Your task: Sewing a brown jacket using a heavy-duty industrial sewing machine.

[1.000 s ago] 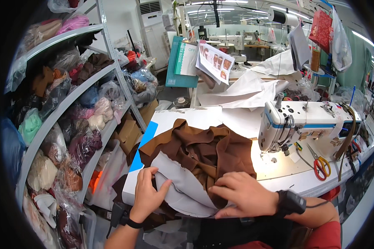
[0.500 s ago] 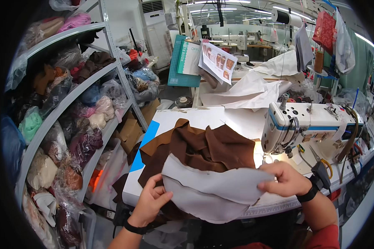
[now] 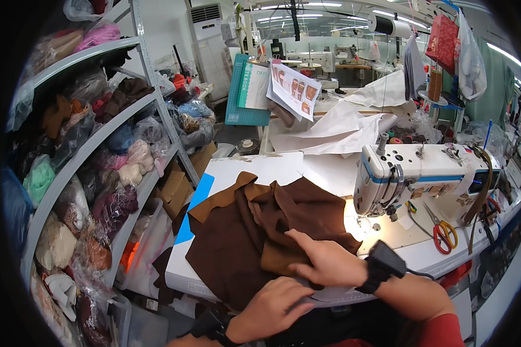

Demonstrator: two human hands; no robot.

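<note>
Sewing table point(image 3: 307, 168) front edge: we've dropped the grey piece, left hand point(image 3: 281, 306) and right hand point(image 3: 324, 263) now flat, unclenched, on brown fabric point(image 3: 243, 231).

I see the fabric pile point(image 3: 255, 231) lying on the near-left part of the table point(image 3: 307, 168). The sewing machine point(image 3: 422, 173) stands to its right, with scissors point(image 3: 443, 231) near that machine. Shelving point(image 3: 98, 144) stands left of the table; paper patterns point(image 3: 336, 133) lie farther back.

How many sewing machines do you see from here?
2. One white sewing machine stands on the table right of the brown fabric; another sits on a far table behind. More may be hidden.
</note>
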